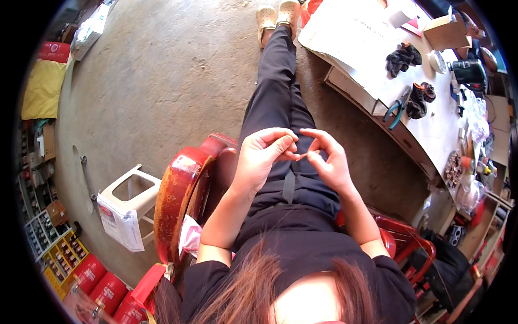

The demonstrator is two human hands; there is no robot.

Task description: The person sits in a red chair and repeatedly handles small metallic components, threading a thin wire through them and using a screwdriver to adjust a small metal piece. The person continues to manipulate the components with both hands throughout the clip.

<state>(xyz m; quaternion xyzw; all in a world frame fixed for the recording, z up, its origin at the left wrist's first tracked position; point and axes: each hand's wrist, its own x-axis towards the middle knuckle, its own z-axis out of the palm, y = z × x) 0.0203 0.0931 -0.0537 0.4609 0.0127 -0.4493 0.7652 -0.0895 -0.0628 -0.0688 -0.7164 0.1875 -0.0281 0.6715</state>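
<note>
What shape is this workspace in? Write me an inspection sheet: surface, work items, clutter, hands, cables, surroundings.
Surface: white-topped table on the right, partly covered with things.
Work items: nothing large held; anything tiny between the fingers is too small to tell.
Clutter: dark gloves, teal-handled pliers and a cardboard box on the table.
Hands: left hand and right hand close together above the dark trousers, fingers bent.
Cables: nothing seen that is surely a cable.
Surroundings: bare-looking floor; worn red chair and pale stool to the left; red cylinders at lower left.
</note>
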